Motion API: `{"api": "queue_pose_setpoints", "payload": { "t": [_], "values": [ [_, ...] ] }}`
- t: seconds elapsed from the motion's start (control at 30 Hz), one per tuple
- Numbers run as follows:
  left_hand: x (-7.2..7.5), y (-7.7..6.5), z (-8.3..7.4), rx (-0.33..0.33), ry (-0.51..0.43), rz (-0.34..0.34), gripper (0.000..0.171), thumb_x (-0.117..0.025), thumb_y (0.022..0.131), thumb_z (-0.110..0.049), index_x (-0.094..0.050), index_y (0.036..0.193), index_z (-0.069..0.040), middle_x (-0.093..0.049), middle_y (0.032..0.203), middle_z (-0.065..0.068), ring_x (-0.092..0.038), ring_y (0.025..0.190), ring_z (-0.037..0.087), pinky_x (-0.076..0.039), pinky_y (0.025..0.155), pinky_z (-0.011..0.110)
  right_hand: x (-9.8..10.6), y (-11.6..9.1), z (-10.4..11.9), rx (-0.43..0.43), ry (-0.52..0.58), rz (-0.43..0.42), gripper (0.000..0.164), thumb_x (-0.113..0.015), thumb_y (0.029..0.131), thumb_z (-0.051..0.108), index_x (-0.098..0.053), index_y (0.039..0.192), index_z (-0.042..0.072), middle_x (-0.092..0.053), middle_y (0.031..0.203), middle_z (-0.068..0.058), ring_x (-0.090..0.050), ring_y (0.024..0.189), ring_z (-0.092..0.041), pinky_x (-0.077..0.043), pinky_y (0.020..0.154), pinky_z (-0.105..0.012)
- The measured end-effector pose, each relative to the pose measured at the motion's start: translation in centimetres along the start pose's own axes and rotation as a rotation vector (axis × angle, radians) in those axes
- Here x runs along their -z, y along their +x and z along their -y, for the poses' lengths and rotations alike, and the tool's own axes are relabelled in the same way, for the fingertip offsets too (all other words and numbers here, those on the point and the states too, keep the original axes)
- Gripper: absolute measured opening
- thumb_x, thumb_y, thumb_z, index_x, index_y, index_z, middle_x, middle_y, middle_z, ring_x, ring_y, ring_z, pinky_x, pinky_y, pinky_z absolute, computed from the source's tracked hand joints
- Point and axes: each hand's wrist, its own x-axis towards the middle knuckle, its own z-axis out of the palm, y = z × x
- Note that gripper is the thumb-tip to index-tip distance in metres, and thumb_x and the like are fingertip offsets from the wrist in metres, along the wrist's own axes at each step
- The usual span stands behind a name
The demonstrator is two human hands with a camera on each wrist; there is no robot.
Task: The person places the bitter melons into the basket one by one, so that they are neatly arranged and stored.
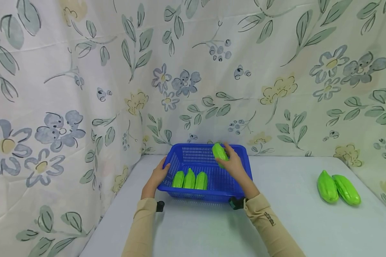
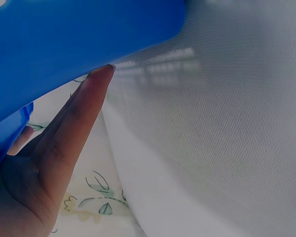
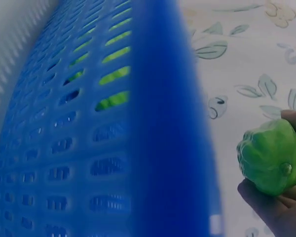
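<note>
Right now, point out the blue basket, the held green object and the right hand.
Blue basket [image 1: 218, 179]: head view, on its bare floor.
Held green object [image 3: 270, 157]: right wrist view, on its near end.
Right hand [image 1: 234, 164]: head view, on its back.

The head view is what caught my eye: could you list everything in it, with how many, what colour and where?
Basket: one, blue, on the table
Fruits in the basket: three, green, side by side at the front left
Held fruit: one, green, in the right hand
Fruits on the table: two, green, side by side at the far right
Table: one, whitish, under the basket
Flowered cloth: number of pieces unclear, white with green, blue and yellow print, behind the table
Gadgets: two, dark, one by each wrist
Sleeves: two, beige, on the arms
Left hand: one, bare, at the basket's left rim
Right hand: one, bare, around the held fruit
</note>
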Motion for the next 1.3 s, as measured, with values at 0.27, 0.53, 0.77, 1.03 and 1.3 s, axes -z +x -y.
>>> {"api": "queue_pose_setpoints", "payload": {
  "t": [0.27,0.53,0.77,1.03,1.3],
  "values": [
    [0.1,-0.1,-0.1,-0.005,-0.001,-0.002,0.058,-0.035,0.106,-0.034,-0.017,0.157,-0.012,-0.027,0.158,0.025,-0.028,0.143,0.051,-0.027,0.112,0.067,-0.5,0.0,-0.3,-0.011,-0.012,0.009,0.077,-0.066,0.093,0.016,-0.021,0.156,0.008,-0.033,0.155,-0.025,-0.034,0.142,-0.043,-0.038,0.111,-0.056],
    [0.1,-0.2,-0.2,-0.006,-0.009,-0.002,0.059,-0.036,0.105,-0.035,-0.018,0.157,-0.012,-0.028,0.158,0.024,-0.028,0.143,0.050,-0.028,0.112,0.066,-0.8,0.0,-0.4,-0.027,-0.014,0.021,0.077,-0.066,0.093,0.017,-0.022,0.155,0.005,-0.032,0.155,-0.025,-0.035,0.142,-0.044,-0.039,0.110,-0.056],
    [0.2,-0.2,-0.2,-0.013,0.002,-0.010,0.058,-0.036,0.105,-0.034,-0.019,0.157,-0.012,-0.028,0.157,0.026,-0.029,0.142,0.051,-0.028,0.112,0.067,-1.1,0.0,-0.3,-0.043,-0.035,0.043,0.076,-0.065,0.094,0.016,-0.022,0.155,0.004,-0.034,0.155,-0.025,-0.035,0.142,-0.044,-0.038,0.111,-0.055],
    [0.2,-0.2,-0.2,-0.013,-0.001,-0.009,0.058,-0.036,0.106,-0.033,-0.019,0.157,-0.012,-0.028,0.157,0.025,-0.028,0.143,0.051,-0.027,0.112,0.067,-1.3,-0.1,-0.1,-0.069,-0.069,0.057,0.075,-0.065,0.093,0.016,-0.023,0.154,0.004,-0.035,0.153,-0.027,-0.038,0.140,-0.044,-0.039,0.110,-0.056],
    [0.1,-0.2,-0.2,-0.014,0.002,-0.005,0.059,-0.038,0.106,-0.032,-0.018,0.157,-0.011,-0.028,0.157,0.025,-0.028,0.143,0.051,-0.027,0.113,0.066,-1.5,-0.2,0.0,-0.073,-0.092,0.077,0.073,-0.065,0.092,0.014,-0.026,0.152,0.001,-0.038,0.150,-0.030,-0.041,0.136,-0.047,-0.040,0.108,-0.057]
  ]
}}
